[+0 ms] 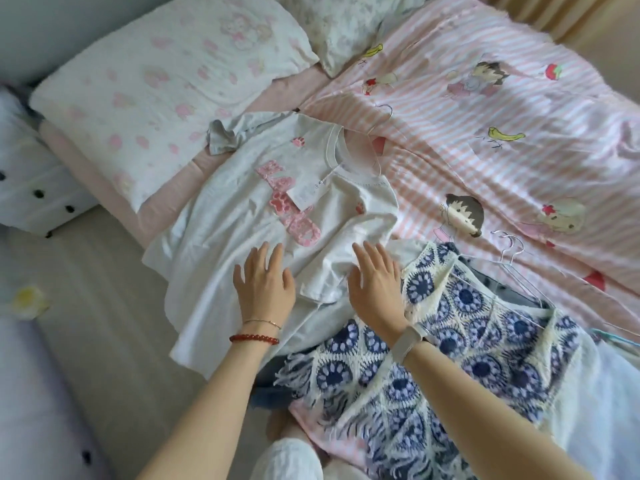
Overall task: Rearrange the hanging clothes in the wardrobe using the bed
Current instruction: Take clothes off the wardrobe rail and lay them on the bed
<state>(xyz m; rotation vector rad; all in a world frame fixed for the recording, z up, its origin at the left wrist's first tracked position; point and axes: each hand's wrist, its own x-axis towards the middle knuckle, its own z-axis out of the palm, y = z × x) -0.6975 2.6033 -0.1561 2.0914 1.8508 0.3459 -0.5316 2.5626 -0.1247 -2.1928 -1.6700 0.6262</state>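
A white T-shirt (242, 209) with pink letters and paw prints lies flat on the bed, on a thin wire hanger (377, 133) whose hook pokes out at the collar. My left hand (263, 289) rests palm down on the shirt's lower part, fingers spread. My right hand (375, 289) lies flat on the shirt's right sleeve, fingers apart. Under my right forearm lies a blue and cream crochet top (460, 344) on another wire hanger (512, 258). A grey garment (225, 133) peeks out from beneath the T-shirt's far shoulder.
A pink striped cartoon quilt (519, 116) covers the right of the bed. Two pillows (156, 81) lie at the head. A white dresser with black knobs (34, 188) stands at the left beside grey floor (86, 323). More clothes pile at lower right.
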